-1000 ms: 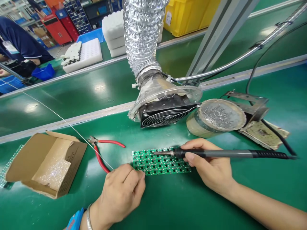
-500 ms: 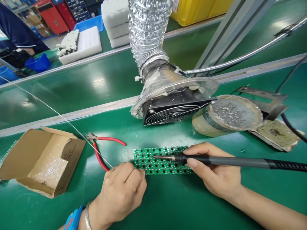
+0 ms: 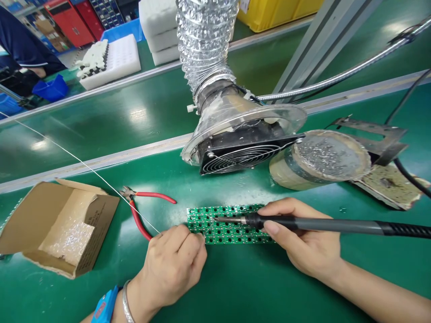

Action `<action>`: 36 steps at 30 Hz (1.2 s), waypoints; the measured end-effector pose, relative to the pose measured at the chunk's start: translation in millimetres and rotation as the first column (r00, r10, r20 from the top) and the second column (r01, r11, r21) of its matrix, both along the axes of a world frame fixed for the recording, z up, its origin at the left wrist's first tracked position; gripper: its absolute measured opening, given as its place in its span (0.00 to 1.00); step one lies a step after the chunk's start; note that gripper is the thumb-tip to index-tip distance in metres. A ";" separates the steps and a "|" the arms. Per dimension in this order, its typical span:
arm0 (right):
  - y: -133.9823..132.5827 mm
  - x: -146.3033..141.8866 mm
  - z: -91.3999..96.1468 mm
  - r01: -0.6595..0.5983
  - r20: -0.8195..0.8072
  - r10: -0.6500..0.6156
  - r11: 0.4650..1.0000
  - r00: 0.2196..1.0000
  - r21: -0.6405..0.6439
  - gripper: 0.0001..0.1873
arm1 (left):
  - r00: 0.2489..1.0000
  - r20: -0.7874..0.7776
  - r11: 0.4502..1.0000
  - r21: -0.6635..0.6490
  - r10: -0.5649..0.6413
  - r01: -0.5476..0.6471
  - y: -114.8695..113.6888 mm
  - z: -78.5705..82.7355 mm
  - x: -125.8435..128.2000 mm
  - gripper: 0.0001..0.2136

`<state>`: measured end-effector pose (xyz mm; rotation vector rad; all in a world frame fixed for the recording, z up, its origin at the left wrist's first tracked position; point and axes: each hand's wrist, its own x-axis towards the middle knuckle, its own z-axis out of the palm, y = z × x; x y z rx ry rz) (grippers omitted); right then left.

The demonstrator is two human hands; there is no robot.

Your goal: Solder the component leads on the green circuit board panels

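The green circuit board (image 3: 229, 233) lies flat on the table (image 3: 235, 287), between the two hands; the right hand (image 3: 303, 242) is closed around a soldering iron (image 3: 336, 224), whose tip rests over the board's left part; the left hand (image 3: 175, 264), at the board's left end, pinches a thin solder wire (image 3: 77, 160) that runs off up and left; red cutters (image 3: 141, 211) and an open cardboard box (image 3: 57, 224) lie left of the board; a fan (image 3: 242, 154) stands behind it.
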<state>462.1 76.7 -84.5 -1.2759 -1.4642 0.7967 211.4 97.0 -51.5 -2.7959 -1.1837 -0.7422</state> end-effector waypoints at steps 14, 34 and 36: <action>-1.1 26.6 -11.2 0.046 -0.365 -0.113 0.981 0.924 -0.186 0.08 | 0.982 0.144 0.944 -0.288 -0.125 0.163 -8.9 17.5 8.0 0.05; 8.4 19.0 -5.0 0.047 -0.223 -0.065 0.995 0.973 -0.086 0.03 | 0.992 0.106 0.998 0.019 -0.062 0.060 -8.2 1.1 13.7 0.06; 8.2 19.0 -4.4 0.043 -0.209 -0.058 0.996 0.976 -0.074 0.02 | 0.991 0.120 0.998 0.019 -0.062 0.060 -7.7 1.3 13.7 0.06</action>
